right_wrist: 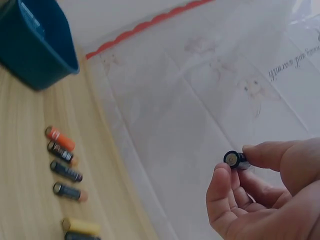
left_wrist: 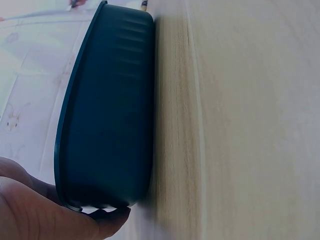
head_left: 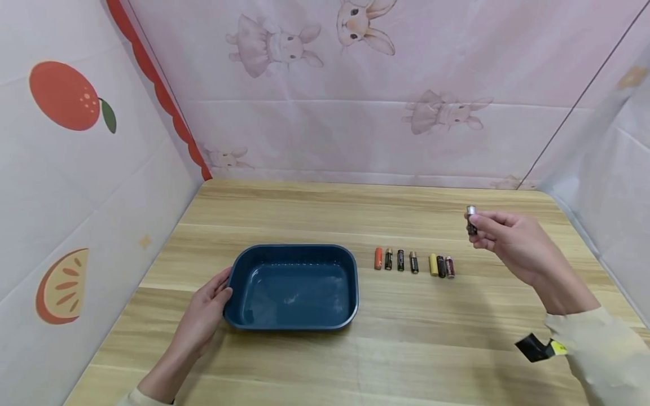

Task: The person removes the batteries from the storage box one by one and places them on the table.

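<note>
In the head view my right hand (head_left: 513, 239) pinches a dark battery (head_left: 471, 221) with a silver top, held up over the right side of the table. The right wrist view shows that battery (right_wrist: 235, 160) end-on between thumb and fingers. My left hand (head_left: 203, 310) grips the left end of a deep blue rectangular basin (head_left: 290, 326), its thumb by the rim. From the left wrist, the basin's long outer wall (left_wrist: 107, 105) shows, standing on the table. No batteries show inside the basin.
Right of the basin, several batteries stand in a row: an orange one (head_left: 378, 258) and dark ones (head_left: 400, 260). Farther right are a yellow battery (head_left: 433, 264), a black one (head_left: 441, 267) and a dark red one (head_left: 449, 267). Printed cloth walls (head_left: 355, 141) surround the wooden table (head_left: 406, 349).
</note>
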